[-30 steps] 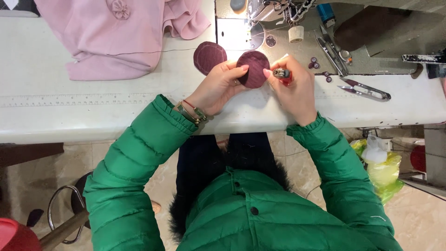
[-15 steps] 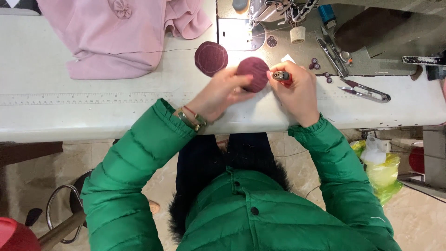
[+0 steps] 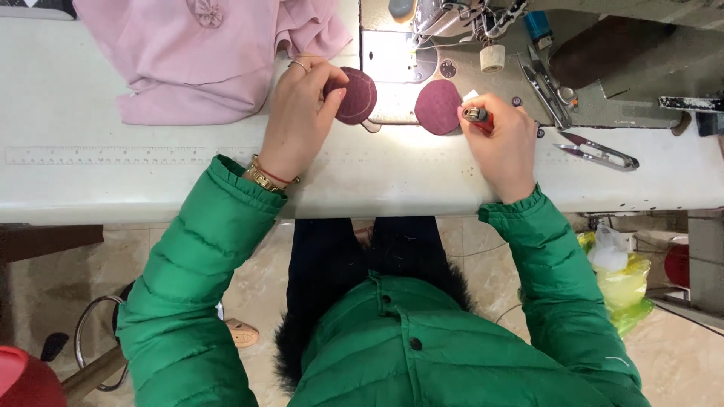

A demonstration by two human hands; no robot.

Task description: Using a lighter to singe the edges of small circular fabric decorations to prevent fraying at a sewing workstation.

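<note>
My left hand [image 3: 300,114] rests on the white sewing table [image 3: 90,188], and its fingers grip a round maroon fabric piece [image 3: 359,95] beside the pink garment. My right hand [image 3: 504,143] is closed around a small red lighter [image 3: 478,117]. The lighter's metal tip sits at the right edge of a second round maroon piece [image 3: 437,107], which lies flat on the table under the machine's light. The two pieces lie a short way apart. Both of my arms are in green padded sleeves.
A pink garment [image 3: 204,60] is heaped at the back left. The sewing machine head [image 3: 460,15] stands at the back centre, with a white spool [image 3: 492,58], scissors [image 3: 547,90] and thread snips [image 3: 597,151] to its right. A yellow-green bag [image 3: 620,280] hangs below.
My left hand let go of the piece by the lighter and moved left onto the other maroon piece. The first piece now lies on the table; my right hand still holds the lighter.
</note>
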